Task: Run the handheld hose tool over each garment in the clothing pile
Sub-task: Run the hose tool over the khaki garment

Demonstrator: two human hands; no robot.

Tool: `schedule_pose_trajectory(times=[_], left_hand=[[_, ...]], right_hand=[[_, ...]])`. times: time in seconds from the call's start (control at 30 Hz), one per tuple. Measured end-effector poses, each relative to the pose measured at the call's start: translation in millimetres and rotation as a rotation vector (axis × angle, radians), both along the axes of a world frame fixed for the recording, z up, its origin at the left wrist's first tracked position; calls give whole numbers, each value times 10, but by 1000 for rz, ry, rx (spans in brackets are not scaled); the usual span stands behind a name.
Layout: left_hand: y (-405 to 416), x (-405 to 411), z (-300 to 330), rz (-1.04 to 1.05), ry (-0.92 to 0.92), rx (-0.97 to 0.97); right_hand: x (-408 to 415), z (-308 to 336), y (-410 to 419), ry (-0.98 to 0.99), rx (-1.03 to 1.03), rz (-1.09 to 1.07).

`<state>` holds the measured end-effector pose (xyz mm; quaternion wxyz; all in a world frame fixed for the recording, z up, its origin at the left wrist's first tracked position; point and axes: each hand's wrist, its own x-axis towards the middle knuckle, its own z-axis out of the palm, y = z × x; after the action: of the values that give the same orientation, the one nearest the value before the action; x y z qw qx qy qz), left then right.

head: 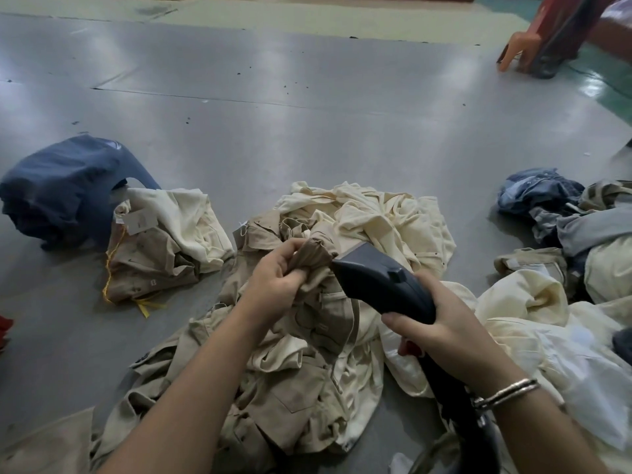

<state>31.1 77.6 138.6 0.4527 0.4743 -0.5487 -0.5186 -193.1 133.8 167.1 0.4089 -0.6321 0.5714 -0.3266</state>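
The dark grey hose tool (383, 285) is tilted, its flat nozzle touching a bunched tan garment (318, 256). This garment lies on top of the crumpled cream and tan pile (376, 220) on the grey floor.

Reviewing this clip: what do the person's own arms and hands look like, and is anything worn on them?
Both forearms are bare, with no sleeves in view and no gloves on either hand. The left hand and its wrist carry no jewellery that shows. The right hand has a silver-coloured metal bracelet round the wrist, which looks like more than one thin band. No rings or markings can be made out.
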Motion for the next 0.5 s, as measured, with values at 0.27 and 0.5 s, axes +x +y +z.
schedule_pose_trajectory(times=[0.27, 0.5], left_hand=[[21, -79, -27, -68, 16, 18], [96, -169, -51, -174, -111, -21]], right_hand=[[39, -24, 9, -34, 8, -21], [17, -13, 2, -40, 0, -56]])
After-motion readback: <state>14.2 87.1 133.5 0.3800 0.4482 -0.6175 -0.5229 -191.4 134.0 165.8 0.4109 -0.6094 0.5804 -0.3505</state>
